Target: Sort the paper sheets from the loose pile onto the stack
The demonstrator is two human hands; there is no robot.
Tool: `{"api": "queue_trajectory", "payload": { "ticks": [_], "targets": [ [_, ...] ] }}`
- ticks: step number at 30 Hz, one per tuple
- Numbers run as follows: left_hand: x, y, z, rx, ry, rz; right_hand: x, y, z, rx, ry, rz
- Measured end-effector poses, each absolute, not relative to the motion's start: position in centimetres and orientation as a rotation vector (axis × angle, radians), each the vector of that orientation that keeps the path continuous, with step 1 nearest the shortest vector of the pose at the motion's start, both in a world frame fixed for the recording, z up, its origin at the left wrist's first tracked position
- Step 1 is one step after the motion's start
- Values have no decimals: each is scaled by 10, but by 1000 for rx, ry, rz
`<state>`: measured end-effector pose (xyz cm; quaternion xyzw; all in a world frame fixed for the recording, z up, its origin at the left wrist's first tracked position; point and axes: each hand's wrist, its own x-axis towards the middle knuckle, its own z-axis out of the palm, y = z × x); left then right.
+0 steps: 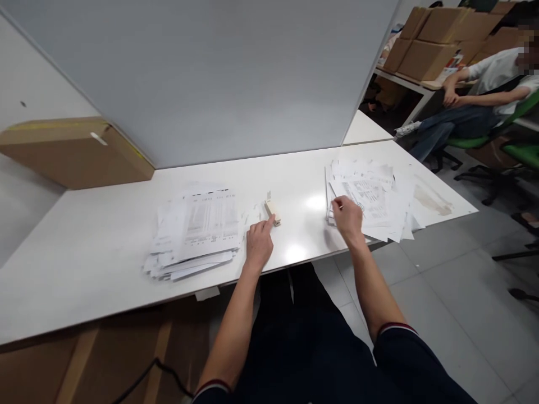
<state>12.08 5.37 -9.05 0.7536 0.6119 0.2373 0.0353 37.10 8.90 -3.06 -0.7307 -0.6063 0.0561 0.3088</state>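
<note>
Cream block (272,210) on the tabletop (295,185), just ahead-right of the left hand (259,247), easily the nearer one; fingertip's touching its near end, long axis slanting away-left, grip unclear. Right hand (348,217) looks pinched narrow by the papers (370,196), can't tell if holding anything.

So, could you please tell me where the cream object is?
In the head view, the cream object lies on the table between the left paper pile and the right pile, the left hand at its near end.

Grey panel (236,73) behind white table (84,252); tiled floor (458,292), green chairs (524,152).
</note>
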Motion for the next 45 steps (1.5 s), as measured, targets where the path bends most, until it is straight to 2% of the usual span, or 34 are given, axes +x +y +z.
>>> {"api": "queue_trajectory", "payload": {
  "ticks": [3,8,15,20,25,31,34,38,45],
  "targets": [
    [122,55,-91,2327,1887,729,411,102,-41,-2108,-1546,-26],
    [121,56,-94,2328,1879,788,410,117,-53,-2306,-1600,59],
    [120,57,-96,2321,1844,857,410,114,-49,-2322,-1606,97],
    [120,57,-98,2297,1811,918,416,100,-38,-2010,-1453,168],
    [119,58,-98,2211,1672,1082,398,75,-13,-1561,-1237,510],
    [113,55,-96,1458,1266,1419,367,51,3,-1223,-1092,896],
    [111,53,-94,1023,1007,1403,349,44,-4,-1139,-1048,1052],
    [111,50,-86,734,933,1410,329,38,-22,-1119,-1042,1166],
    [109,53,-77,633,795,1349,324,35,-42,-1248,-1081,1031]
  ]
}}
